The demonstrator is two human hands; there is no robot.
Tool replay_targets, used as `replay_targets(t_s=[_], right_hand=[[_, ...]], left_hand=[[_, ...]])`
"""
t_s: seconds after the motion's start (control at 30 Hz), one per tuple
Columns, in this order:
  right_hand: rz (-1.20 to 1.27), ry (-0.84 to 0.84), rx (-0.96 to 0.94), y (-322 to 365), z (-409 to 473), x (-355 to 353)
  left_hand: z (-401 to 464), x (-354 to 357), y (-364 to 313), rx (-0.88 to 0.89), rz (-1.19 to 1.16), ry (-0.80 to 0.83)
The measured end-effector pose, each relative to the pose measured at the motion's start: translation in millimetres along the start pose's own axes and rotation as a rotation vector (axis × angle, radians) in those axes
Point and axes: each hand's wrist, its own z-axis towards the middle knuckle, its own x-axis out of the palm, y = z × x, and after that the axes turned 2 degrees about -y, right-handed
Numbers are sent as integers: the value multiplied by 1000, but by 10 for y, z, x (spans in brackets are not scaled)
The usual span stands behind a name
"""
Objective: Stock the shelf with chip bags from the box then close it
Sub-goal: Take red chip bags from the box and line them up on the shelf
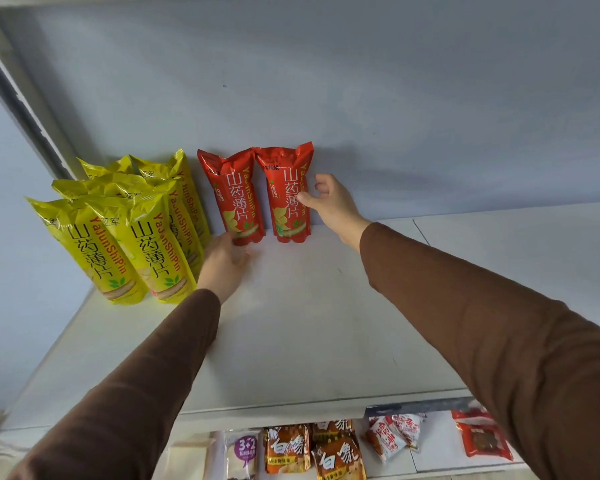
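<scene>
Lower shelf: assorted snack packets [329, 452] in orange, red and white wrappers, lying below the front edge of the white flat shelf board [309, 323].
Sleeves: two brown long sleeves [499, 341] reaching forward over the board from its front edge.
Left hand [224, 261]: low over the board, fingertips touching the bottom of the left red glossy chip bag [234, 197] — fingers loosely extended, not wrapped round it.
Right hand [329, 202]: beside the right red glossy chip bag [288, 195], thumb on the bag's front, fingers bent behind its right edge — a light grasp.
Red bags: both upright at the back of the board, leaning against the pale blue rear wall [361, 98], touching one another.
Yellow bags: a cluster of yellow glossy chip bags [132, 233] standing upright on the board's left portion, just beside the left red bag, several rows deep from mid-board to the wall.
Box: not in view.
</scene>
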Motion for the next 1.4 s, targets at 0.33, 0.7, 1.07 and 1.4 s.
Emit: replay_targets(t_s=[0.33,0.7,1.07,1.4], right_hand=[[-156,-59,-21,-137,-554,-387],[-413,-178,10,-460,-1553,-1493],[-565,-379,224,-1114,-3491,-3075],[-623,-485,511,-1775,-5464,-4253]], left_hand=[[-328,-1,-302,261,553,249],[-830,484,-1244,562,496,358],[-2231,1536,-2669,882,401,486],[-4008,2799,-3636,1013,293,726]])
